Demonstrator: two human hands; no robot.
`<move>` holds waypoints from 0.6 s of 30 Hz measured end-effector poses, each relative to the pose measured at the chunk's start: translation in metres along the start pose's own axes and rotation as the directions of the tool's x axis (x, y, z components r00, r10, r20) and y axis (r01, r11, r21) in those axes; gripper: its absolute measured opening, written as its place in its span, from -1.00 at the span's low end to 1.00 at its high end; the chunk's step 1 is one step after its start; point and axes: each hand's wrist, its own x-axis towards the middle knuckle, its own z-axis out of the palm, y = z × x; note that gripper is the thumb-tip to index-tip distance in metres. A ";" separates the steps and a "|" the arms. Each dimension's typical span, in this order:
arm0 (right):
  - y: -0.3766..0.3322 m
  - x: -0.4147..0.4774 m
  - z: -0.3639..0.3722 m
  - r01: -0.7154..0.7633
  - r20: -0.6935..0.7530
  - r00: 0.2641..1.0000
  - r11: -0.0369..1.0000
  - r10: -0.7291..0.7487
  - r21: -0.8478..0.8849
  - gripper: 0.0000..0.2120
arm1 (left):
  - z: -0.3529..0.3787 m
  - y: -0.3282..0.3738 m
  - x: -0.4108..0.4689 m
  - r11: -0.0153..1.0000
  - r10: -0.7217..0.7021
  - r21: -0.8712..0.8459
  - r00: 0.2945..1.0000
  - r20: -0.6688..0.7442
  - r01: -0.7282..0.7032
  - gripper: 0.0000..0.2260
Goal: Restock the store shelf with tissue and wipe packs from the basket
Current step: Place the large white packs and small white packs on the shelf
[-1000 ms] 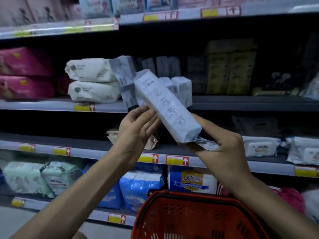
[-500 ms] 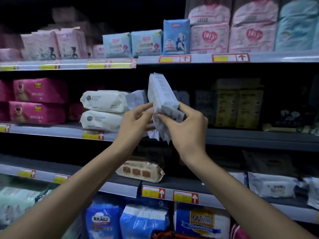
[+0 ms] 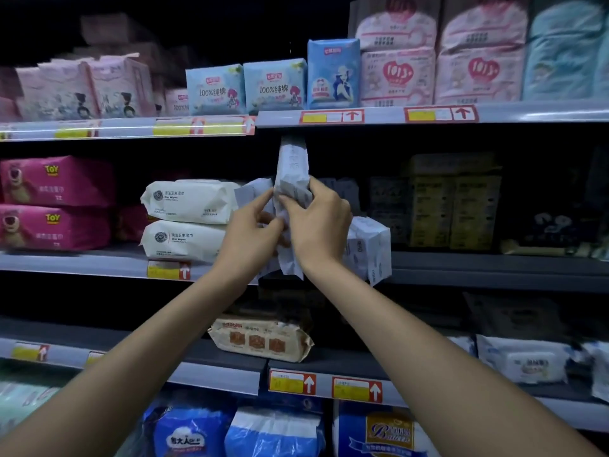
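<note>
While both hands meet in front of the middle shelf (image 3: 494, 270), the tissue pack (image 3: 292, 166) stands on end between them. Its long axis is close to vertical. Its top end points up and comes just under the price rail of the upper shelf (image 3: 379, 116), and its crimped bottom end hangs below the wrists, about level with the middle shelf's front lip. The right hand (image 3: 318, 222) grips the pack's lower half from the right, fingers curled over its front face. The left hand (image 3: 252, 227) comes in from the left and pinches the pack's lower left edge between forefinger and thumb.

Both hands cover the middle of the pack, and its print is too blurred to read. How far it reaches into the shelf bay cannot be told. A similar pale pack (image 3: 369, 245) sits at the shelf lip just right of the right wrist, partly hidden by it. Another grey pack (image 3: 253, 192) shows only as a corner behind the left fingers. Two white wipe packs (image 3: 189, 222) lie stacked to the left. Further right the bay is dark, and yellowish boxes (image 3: 454, 206) are barely made out. Blue packs (image 3: 273, 433) at the bottom are cut off by the frame.
</note>
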 end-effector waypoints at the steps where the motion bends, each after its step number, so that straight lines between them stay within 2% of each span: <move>1: 0.003 0.004 0.004 -0.026 0.034 0.999 0.999 0.028 -0.045 -0.77 | 0.001 -0.004 0.000 1.000 -0.007 0.024 1.000 -0.006 0.007 -0.46; 5: 0.013 0.008 0.011 -0.057 0.172 0.980 0.975 0.095 -0.213 -0.79 | 0.004 -0.018 -0.005 0.994 -0.012 0.113 1.000 0.005 0.011 -0.41; 12: 0.009 0.000 0.000 -0.029 0.249 0.963 0.962 0.099 -0.271 -0.82 | 0.006 -0.022 -0.010 0.992 -0.049 0.116 0.999 -0.003 0.049 -0.36; 16: 0.005 -0.004 -0.015 -0.012 0.288 0.953 0.960 0.095 -0.280 -0.72 | 0.004 -0.017 -0.017 0.989 -0.067 0.136 0.998 0.016 0.064 -0.32; 18: 0.004 -0.007 -0.025 0.014 0.320 0.943 0.953 0.088 -0.302 -0.60 | 0.001 -0.015 -0.021 0.986 -0.079 0.148 0.997 0.016 0.076 -0.32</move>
